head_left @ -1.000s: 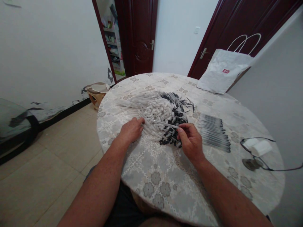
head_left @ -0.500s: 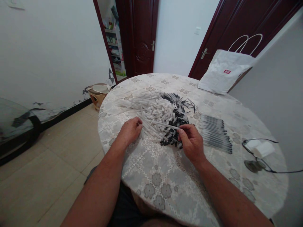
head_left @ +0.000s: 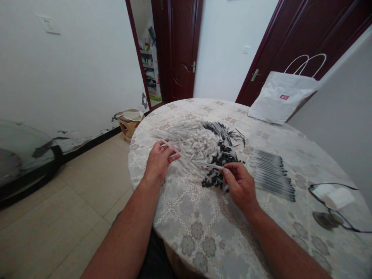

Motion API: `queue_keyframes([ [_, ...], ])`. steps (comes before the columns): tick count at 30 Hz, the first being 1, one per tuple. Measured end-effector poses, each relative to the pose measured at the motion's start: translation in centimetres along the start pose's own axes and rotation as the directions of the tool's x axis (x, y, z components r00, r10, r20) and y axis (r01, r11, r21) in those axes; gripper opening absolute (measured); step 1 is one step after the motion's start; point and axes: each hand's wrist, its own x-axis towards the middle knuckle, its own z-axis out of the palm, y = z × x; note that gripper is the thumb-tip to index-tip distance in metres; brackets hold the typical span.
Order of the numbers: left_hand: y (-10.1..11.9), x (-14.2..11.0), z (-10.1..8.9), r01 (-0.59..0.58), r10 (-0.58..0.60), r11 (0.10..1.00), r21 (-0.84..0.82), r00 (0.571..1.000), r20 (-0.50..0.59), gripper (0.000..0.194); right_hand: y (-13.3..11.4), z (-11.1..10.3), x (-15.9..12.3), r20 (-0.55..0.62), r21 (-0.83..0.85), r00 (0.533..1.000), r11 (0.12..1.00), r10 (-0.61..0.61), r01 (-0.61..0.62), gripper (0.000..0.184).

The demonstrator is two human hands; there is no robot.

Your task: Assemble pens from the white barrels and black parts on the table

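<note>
My left hand (head_left: 159,159) is closed in a pinch on a slim white pen barrel (head_left: 176,150), held over the left side of the pile. Between the thumb and fingers of my right hand (head_left: 238,182) is a thin whitish pen tube (head_left: 209,165) pointing left; its near end is hidden by the fingers. Below and beyond both hands spreads a heap of white pen parts (head_left: 188,135). Small black pen parts (head_left: 225,155) lie along the heap's right side, and dark-tipped refills (head_left: 223,131) fan out behind them.
Right of the heap, a row of clear pens with dark ends (head_left: 273,174) lies side by side. Eyeglasses (head_left: 329,207) and a white roll (head_left: 338,198) are at the table's right. A white paper bag (head_left: 283,97) stands at the back on the patterned tablecloth (head_left: 197,209).
My left hand has lifted from the edge of the pile and now has a white barrel in its fingers. The right hand still grips its tube. The whole view has shifted slightly.
</note>
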Motion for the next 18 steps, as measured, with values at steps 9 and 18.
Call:
queue_keyframes([
  [9,0.2,-0.3,0.1,0.042,-0.042,0.999,-0.013,0.999,-0.008,0.051,-0.1,0.3,-0.2,0.000,0.022,1.000,1.000,-0.018,0.018,0.022],
  [18,-2.9,0.4,-1.4,-0.073,0.046,0.622,0.780,0.997,0.057,0.065,-0.2,0.2,0.0,-0.007,0.036,1.000,0.999,0.008,-0.007,0.020],
])
